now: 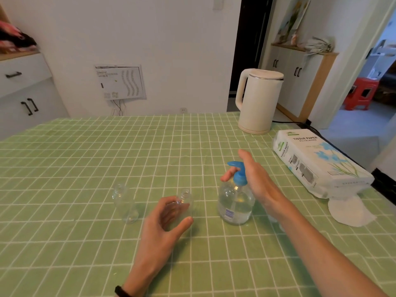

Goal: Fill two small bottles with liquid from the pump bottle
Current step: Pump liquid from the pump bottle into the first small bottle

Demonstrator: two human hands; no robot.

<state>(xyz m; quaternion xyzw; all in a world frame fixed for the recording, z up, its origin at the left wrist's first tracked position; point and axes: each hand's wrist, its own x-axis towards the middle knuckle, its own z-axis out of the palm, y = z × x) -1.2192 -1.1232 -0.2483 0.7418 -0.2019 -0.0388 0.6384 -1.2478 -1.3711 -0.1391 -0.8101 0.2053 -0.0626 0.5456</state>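
1. Where the green checked cloth covers the table (85, 168), the pump bottle (235, 202) stands upright a little right of centre. It is clear-walled, with clear liquid inside and a small label low on its front.
2. Its blue pump head (238, 171) has the spout pointing left.
3. The right hand (257, 179) reaches in from the lower right and is level with the pump head. Its fingers are straight and together, and the palm is seen edge-on. The thumb shows to the left of the blue neck, below the spout. This grip is apart and closed on nothing; whether the palm touches the pump head cannot be told.
4. The right small bottle (184, 200) stands upright left of the pump bottle, near it but apart. It is clear glass or plastic with an open neck, and blur hides whether it holds any liquid.
5. The left hand (165, 219) is cupped round that bottle, with fingers curved at its left side and the thumb in front near its base. The grip is half-closed about the bottle, but blur hides whether any finger presses on it, so I cannot tell if it is clamped.
6. The left small bottle (125, 202) stands upright further left, apart from the hand.
7. A black wristband (122, 292) sits on the left wrist.
8. A cream kettle (259, 99) stands at the far right of the table with its handle to the left, and a black cable (289, 123) runs behind it.
9. A tissue pack (317, 159) lies by the right edge, with a loose tissue (351, 211) showing beneath its near end.
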